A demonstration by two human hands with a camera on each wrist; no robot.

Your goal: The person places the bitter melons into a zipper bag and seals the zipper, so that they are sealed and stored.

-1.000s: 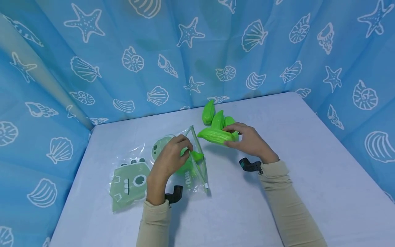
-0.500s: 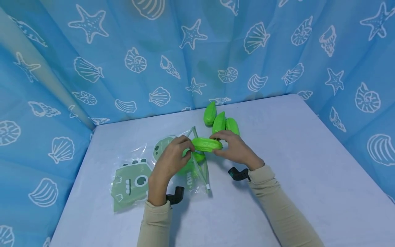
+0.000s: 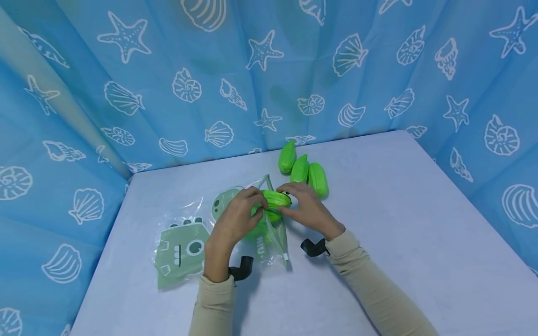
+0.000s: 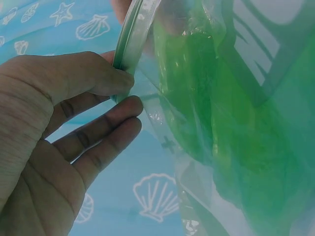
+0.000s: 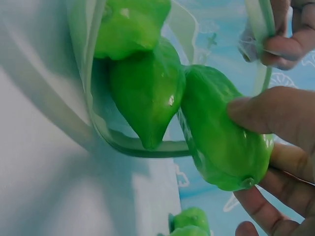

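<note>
A clear zip bag with green print lies on the table, its mouth facing right; through its film several green fruits show in the left wrist view. My left hand pinches the bag's rim between thumb and index finger, the other fingers extended. My right hand grips one ridged green fruit by its outer end, thumb on one side and fingers on the other. The fruit's far end is at the open mouth, beside a pointed fruit inside.
Behind the right hand, three more green fruits stand close together on the white table. A second printed bag part with a one-eyed monster lies at the left. A blue shell-patterned curtain rises along the table's back edge.
My right hand has carried the gripped fruit leftward and slightly down, from near the loose fruits to the bag's mouth. The left hand keeps its pinch on the rim, nearly still.
</note>
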